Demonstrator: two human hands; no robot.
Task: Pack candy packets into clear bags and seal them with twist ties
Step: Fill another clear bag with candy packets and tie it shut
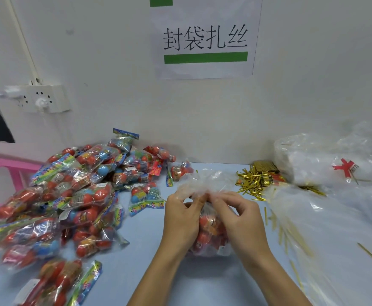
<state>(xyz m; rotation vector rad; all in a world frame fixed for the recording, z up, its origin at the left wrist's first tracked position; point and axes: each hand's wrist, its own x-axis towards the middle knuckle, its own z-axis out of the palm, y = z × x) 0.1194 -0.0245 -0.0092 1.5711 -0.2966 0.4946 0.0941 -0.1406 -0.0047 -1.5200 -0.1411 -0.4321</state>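
A clear bag (210,226) holding red candy packets stands on the blue table in front of me. My left hand (181,217) and my right hand (239,217) both pinch its gathered neck, and the crumpled top (205,182) fans out above my fingers. Whether a twist tie is around the neck is hidden by my fingers. A big heap of candy packets (70,195) with red and blue balls lies to the left. Gold twist ties (253,180) lie scattered at the back right.
Stacked clear bags (317,160) sit at the far right against the wall, with loose clear plastic (326,217) in front of them. A pink stool (1,168) stands at the left edge. A power strip (37,99) and a paper sign (205,40) hang on the wall.
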